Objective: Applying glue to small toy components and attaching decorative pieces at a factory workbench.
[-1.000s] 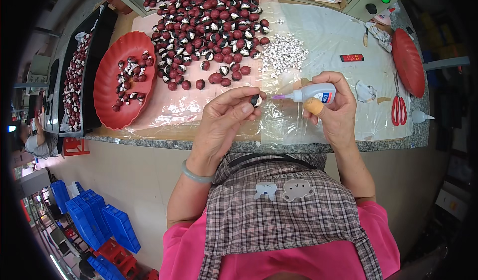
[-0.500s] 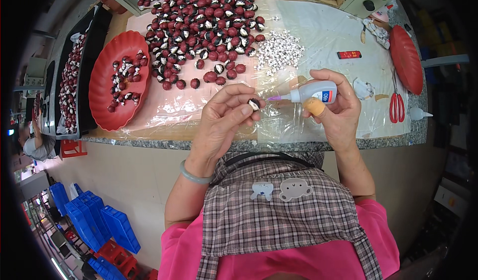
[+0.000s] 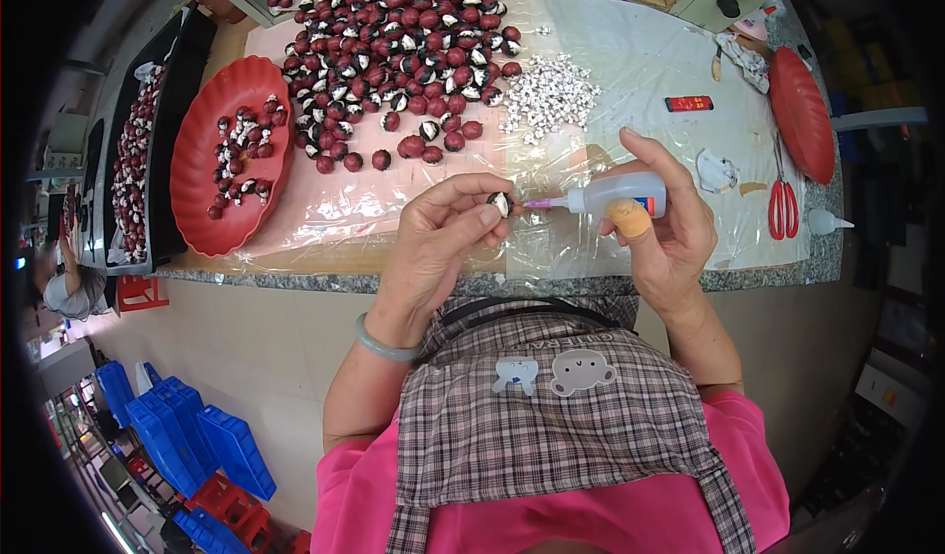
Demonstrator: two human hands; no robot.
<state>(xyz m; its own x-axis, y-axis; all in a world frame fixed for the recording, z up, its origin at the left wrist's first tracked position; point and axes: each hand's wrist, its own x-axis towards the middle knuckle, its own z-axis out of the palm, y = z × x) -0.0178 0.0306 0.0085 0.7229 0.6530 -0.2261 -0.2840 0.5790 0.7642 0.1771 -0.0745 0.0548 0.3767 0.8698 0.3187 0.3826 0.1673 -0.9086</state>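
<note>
Between the thumb and fingertips of my left hand [image 3: 433, 231] is a small round bead-like piece [image 3: 500, 203], its black and white side showing. My right hand [image 3: 673, 249] is closed around a clear squeeze glue bottle [image 3: 618, 195] lying sideways. A purple nozzle [image 3: 544, 203] on the bottle points left, with its tip close to the piece; whether they touch I cannot tell. An orange cover [image 3: 628, 217] wraps the right thumb. Beyond my hands lies a big pile of dark red, black and white round pieces [image 3: 394, 52], beside a heap of tiny white parts [image 3: 551, 96].
A red scalloped tray [image 3: 202, 204] with some pieces stands at left, beside a black bin [image 3: 177, 111]. To the right are red scissors [image 3: 784, 209], a small red packet [image 3: 689, 104], a white nozzle cap [image 3: 825, 222] and another red tray [image 3: 799, 111]. The stone counter edge [image 3: 551, 288] runs before me.
The piece in my left hand has turned slightly, showing more white. My right index finger has lifted, and the bottle has rolled a little in my grip. The view has shifted slightly.
</note>
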